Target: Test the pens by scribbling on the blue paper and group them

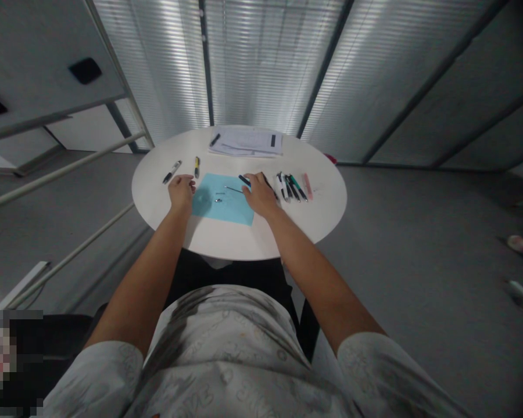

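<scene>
A light blue sheet [230,215] lies on the white round table [239,247]. On it rest a thin dark rod [234,189], a short thin piece [220,193] and a small shiny part [218,201]. My right hand [261,196] is over the sheet's right edge, thumb and fingers closed about a black pen barrel [244,180]. Another dark pen [271,187] lies partly hidden beside that hand. My left hand [182,191] is at the sheet's left edge with its fingers curled in; what they hold, if anything, is hidden.
A white-and-black pen [172,171] and a yellow-and-black pen [197,167] lie beyond my left hand. Several pens [291,187] and a pink strip-like item [308,187] are at the right. Papers [246,142] with a dark pen [215,140] lie at the far edge.
</scene>
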`<state>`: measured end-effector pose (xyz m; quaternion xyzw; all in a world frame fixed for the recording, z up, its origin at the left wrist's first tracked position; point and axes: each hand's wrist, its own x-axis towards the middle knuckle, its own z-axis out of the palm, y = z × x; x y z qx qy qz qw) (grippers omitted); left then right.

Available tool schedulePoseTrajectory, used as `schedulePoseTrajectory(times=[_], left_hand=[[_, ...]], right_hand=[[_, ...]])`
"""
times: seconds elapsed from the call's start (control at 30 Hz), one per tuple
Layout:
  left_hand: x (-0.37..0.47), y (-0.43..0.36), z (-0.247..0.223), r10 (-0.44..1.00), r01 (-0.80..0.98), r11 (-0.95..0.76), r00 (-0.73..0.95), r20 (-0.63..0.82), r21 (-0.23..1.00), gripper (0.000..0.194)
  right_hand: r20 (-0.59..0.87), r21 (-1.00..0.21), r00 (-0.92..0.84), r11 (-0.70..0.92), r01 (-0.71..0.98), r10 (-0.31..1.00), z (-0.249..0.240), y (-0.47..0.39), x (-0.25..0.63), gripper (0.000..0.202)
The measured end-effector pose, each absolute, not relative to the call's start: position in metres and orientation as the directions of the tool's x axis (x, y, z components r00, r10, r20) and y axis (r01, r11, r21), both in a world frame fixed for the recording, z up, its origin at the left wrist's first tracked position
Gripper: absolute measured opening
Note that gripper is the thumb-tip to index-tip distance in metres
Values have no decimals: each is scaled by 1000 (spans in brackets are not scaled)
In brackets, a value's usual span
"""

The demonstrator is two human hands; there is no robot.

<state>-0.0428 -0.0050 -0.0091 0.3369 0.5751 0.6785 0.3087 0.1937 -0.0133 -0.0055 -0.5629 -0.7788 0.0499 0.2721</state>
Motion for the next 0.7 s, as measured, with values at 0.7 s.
schedulePoseTrajectory(times=[0.7], left_hand=[[-44,0,-18,820,4,-157,-557,132,988,8]], right_hand=[[204,-216,-273,315,924,940,-4,-12,190,34]])
